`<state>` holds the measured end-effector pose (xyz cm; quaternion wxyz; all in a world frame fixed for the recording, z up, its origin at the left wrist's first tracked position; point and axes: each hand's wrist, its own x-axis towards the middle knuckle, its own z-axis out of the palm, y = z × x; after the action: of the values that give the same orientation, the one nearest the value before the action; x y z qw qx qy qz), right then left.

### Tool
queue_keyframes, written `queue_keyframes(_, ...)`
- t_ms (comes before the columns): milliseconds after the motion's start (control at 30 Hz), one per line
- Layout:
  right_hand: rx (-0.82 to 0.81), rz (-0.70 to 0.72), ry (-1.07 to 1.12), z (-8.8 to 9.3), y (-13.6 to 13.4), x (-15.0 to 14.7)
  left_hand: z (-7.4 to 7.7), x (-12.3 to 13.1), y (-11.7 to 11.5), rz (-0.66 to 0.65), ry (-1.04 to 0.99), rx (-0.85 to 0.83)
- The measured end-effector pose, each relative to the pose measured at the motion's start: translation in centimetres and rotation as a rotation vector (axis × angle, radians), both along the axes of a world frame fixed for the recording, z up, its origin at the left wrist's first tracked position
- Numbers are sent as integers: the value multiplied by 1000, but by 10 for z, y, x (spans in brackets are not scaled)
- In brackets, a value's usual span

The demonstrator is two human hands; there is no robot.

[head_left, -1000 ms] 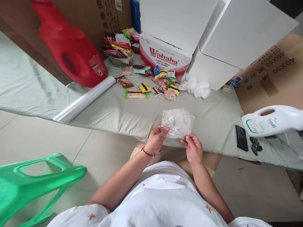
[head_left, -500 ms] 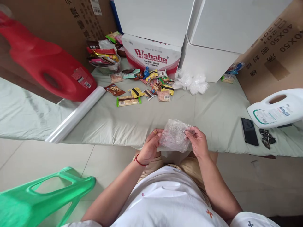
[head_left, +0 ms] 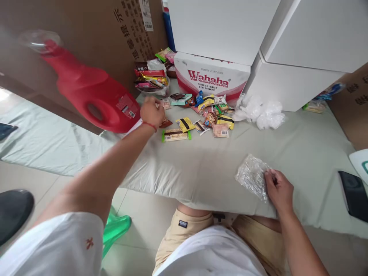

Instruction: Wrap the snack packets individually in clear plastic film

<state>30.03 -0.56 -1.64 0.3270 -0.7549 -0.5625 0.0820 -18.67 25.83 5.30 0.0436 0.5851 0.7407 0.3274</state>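
My right hand pinches the right edge of a crinkled clear plastic bag near the front of the cloth-covered surface. Farther off, my left hand, with a red cord at its wrist, reaches over the left end of the snack pile. Its fingers are curled down and partly hidden, right beside a small pinkish packet; whether they grip it does not show. A brown packet peeks out by the wrist. Close by lie a green-ended wafer packet, a yellow packet and another pinkish packet.
Behind my left hand stands a tub of snacks. A red jug leans at left, partly behind my arm. The Wahaha carton and crumpled clear bags sit at the back. A phone lies at right.
My left hand has let go of the clear bag and moved forward and left to the snacks. My right hand keeps the bag, now farther right. The view has shifted left.
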Motion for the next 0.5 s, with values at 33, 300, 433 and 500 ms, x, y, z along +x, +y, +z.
queue_keyframes(33,-3,7,-31,-1,-1,-1,2,-9,24,12,28,-4)
queue_keyframes(300,-69,-36,-73,0,-6,0,-6,-25,102,7,204,-147)
queue_keyframes(433,-63,-40,-55,0,-7,-1,-10,-26,70,-70,277,-82)
queue_keyframes(500,-63,-46,-42,-1,-7,-1,-6,-28,41,-188,311,-6)
